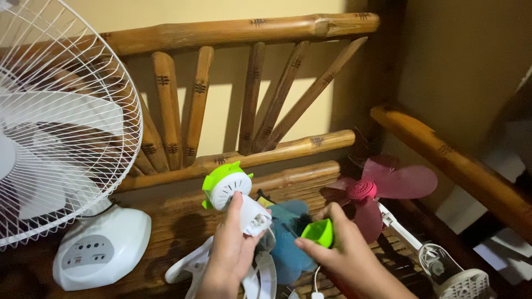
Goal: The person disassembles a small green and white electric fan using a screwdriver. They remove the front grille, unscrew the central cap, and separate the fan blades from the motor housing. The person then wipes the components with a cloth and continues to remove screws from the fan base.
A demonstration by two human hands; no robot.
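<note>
A large white desk fan (55,127) stands furthest left of the bamboo bench (221,83), its round wire cage tall against the slatted backrest and its white base with a grey button panel (100,252) resting on the seat slats. To the right of that base, a white clip-shaped plastic part (188,266) lies on the seat, just below the person's left hand (230,254). That hand is closed around the white body of a small fan motor housing (235,196), thumb up along its side; the housing has a lime-green back rim and a round white vented face, and it is held above the seat, in front of the bench's lower backrest rail. Behind and between the hands lies a teal fan blade (291,243) on the seat. The right hand (343,249) sits just right of the housing, its fingers pinched on a small lime-green cap (320,232), close to the housing but not touching it. Further right on the seat, a small fan with dark pink blades and a pink hub (363,189) stands on a white arm (402,230) near the bench's right armrest (454,166). At the lower right, a white vented round part (463,282) lies by the seat's edge
</note>
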